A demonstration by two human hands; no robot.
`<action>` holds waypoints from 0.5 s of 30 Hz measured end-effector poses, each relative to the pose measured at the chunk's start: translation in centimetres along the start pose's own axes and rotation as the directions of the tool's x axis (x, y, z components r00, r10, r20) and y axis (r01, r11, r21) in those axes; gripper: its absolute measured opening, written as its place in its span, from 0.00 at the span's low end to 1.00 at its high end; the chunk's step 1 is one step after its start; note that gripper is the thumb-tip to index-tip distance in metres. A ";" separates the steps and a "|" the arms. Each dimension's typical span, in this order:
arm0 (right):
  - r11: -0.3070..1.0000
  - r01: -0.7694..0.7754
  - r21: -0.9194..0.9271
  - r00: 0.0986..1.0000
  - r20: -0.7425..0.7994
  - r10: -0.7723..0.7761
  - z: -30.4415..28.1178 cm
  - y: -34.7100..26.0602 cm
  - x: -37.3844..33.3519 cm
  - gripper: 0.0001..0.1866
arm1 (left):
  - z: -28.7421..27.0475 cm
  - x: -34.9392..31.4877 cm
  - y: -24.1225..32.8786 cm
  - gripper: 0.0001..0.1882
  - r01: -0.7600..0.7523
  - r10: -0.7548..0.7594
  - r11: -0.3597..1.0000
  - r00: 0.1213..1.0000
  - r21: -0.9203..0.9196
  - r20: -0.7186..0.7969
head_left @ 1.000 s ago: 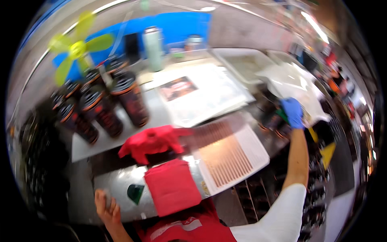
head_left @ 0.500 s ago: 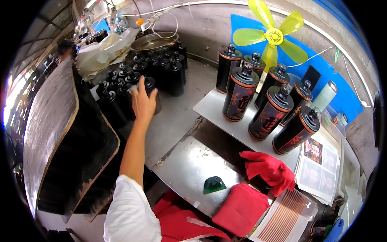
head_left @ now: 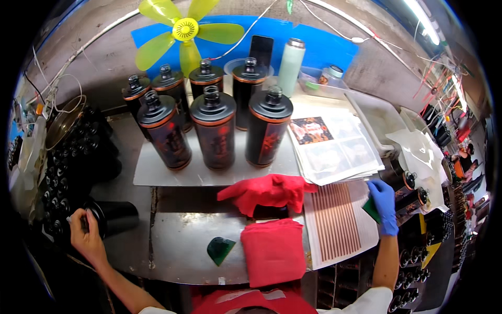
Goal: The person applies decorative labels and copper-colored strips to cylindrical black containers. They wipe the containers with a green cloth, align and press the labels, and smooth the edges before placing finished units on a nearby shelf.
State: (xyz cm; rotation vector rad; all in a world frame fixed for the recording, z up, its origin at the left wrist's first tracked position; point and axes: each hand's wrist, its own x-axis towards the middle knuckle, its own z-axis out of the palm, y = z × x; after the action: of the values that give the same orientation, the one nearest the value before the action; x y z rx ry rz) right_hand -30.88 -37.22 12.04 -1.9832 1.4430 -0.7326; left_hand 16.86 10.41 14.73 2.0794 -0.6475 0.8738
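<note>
At the left, my bare left hand is closed on the neck of a plain black bottle, which lies tilted on its side beside the crowd of other black bottles. On the right, my right hand wears a blue glove. Its fingers are closed on a dark green scraper, partly hidden by the glove, over the edge of a sheet of brown strips. Another green scraper lies on the metal tabletop, left of a folded red cloth.
Several labelled black bottles stand on a raised white board. A crumpled red cloth lies at its front edge. Behind are a yellow-green fan, a phone and a pale green flask. Printed sheets lie right.
The view has swung to the right. My left hand, then reaching among the black bottles, now grips one by the neck, tipped over. My gloved right hand with the scraper has come into view.
</note>
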 end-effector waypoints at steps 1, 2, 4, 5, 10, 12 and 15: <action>0.997 0.064 0.052 0.998 0.010 -0.065 1.3 -0.9 0.9 0.10 | -1.1 0.0 1.7 0.02 0.060 -0.050 0.993 0.994 -0.099 0.100; 0.986 0.131 0.107 0.991 0.015 -0.133 2.6 -1.9 1.9 0.10 | -1.8 -0.1 3.4 0.02 0.126 -0.087 0.973 0.976 -0.191 0.200; 0.919 0.391 -0.045 0.920 0.024 -0.390 5.3 -4.6 4.2 0.11 | -2.0 -0.3 6.9 0.04 0.091 0.038 0.924 0.944 -0.371 0.327; 0.878 0.470 -0.095 0.883 0.051 -0.467 6.7 -5.7 5.8 0.12 | -1.0 -0.8 8.3 0.05 0.041 0.113 0.870 0.953 -0.492 0.280; 0.749 0.554 -0.363 0.832 0.233 -0.503 11.1 -7.1 13.1 0.16 | 5.1 -0.8 17.7 0.07 0.188 0.616 0.582 0.534 -0.792 0.579; 0.738 0.544 -0.399 0.838 0.304 -0.453 12.0 -7.6 13.1 0.17 | 7.7 -1.1 20.9 0.07 0.266 0.674 0.583 0.369 -0.767 0.640; 0.713 0.536 -0.452 0.841 0.365 -0.400 10.7 -8.5 8.2 0.18 | 11.9 -2.4 23.5 0.10 0.350 0.610 0.659 0.270 -0.666 0.745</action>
State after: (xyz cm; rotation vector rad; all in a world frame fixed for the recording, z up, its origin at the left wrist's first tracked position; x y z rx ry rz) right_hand -15.52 -41.59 11.61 -2.8375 1.0600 -0.2543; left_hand 3.67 -12.24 18.18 1.4780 -1.5646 -0.7982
